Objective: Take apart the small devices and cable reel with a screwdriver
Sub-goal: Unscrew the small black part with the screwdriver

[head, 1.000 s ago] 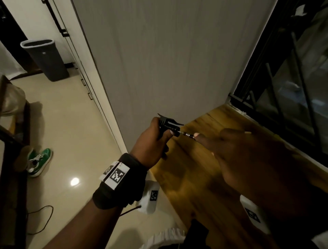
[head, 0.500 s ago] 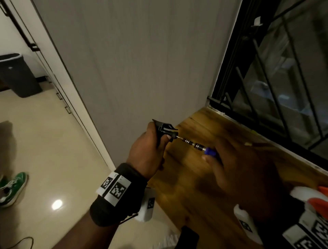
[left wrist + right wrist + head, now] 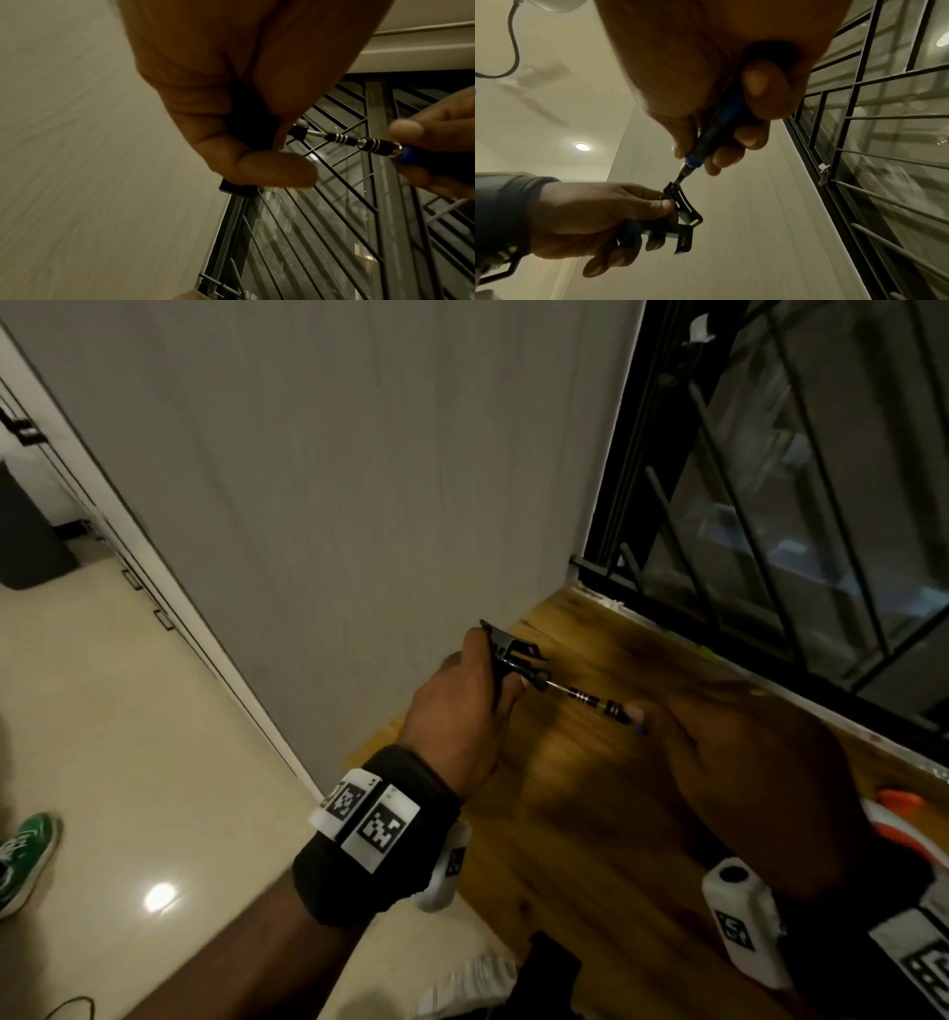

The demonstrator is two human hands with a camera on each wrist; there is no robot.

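Note:
My left hand (image 3: 475, 690) grips a small black device (image 3: 506, 654), a bracket-like piece (image 3: 680, 219), above the wooden table (image 3: 580, 839). My right hand (image 3: 719, 762) holds a screwdriver (image 3: 590, 698) with a blue handle (image 3: 713, 130) and a black-and-silver shaft (image 3: 359, 142). Its tip sits in the device by my left thumb (image 3: 270, 172). Most of the device is hidden inside my left palm in the left wrist view. The cable reel's orange and white edge (image 3: 904, 819) shows at the right, behind my right wrist.
A grey wall panel (image 3: 359, 480) stands directly behind my hands. A window with black bars (image 3: 770, 505) runs along the table's far right edge. A dark bin (image 3: 25, 531) and a green shoe (image 3: 25, 855) are on the tiled floor to the left.
The view has swung right and closer. My right hand slid back along the screwdriver, so more of the shaft now shows. The left hand keeps its grip on the device.

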